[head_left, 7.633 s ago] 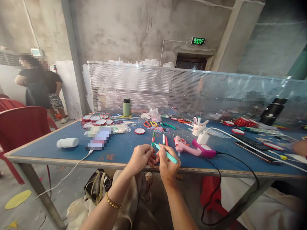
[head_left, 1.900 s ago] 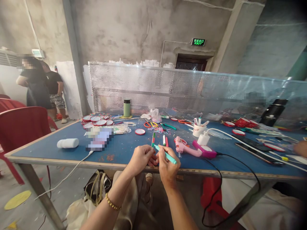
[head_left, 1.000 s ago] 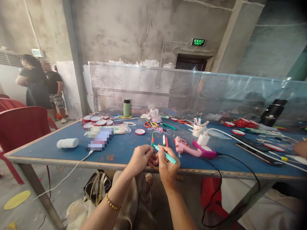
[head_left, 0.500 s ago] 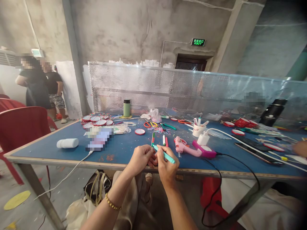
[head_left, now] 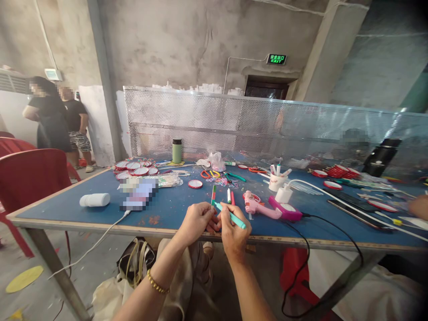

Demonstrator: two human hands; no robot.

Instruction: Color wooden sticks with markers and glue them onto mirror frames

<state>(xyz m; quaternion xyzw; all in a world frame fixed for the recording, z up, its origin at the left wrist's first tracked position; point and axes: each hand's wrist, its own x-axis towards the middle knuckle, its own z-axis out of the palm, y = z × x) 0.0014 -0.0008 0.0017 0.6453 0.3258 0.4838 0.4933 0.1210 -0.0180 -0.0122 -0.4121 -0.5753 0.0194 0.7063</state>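
Observation:
My left hand (head_left: 199,218) is closed on the lower end of a thin flat stick (head_left: 214,192), coloured red and green toward its top. Between the fingers of my right hand (head_left: 233,229) is a teal marker (head_left: 236,219), its tip touching or very close to the stick just above my left fingers. Both hands are at the table's front edge. Just beyond them a white-and-green marker (head_left: 229,195) and a red marker (head_left: 233,197) lie side by side. A pink glue gun (head_left: 261,206) rests to the right of my right hand.
On the blue table (head_left: 180,200) are a white bottle (head_left: 95,200), a pixelated phone (head_left: 140,194), red-rimmed discs (head_left: 138,171), pliers (head_left: 236,177) and a cup of markers (head_left: 278,180). A white cable (head_left: 329,189) crosses the right side. A co-worker's hand (head_left: 418,207) shows at the far right edge.
The teal marker and my right hand have shifted very slightly right and down. My left hand keeps its hold on the stick in nearly the same place.

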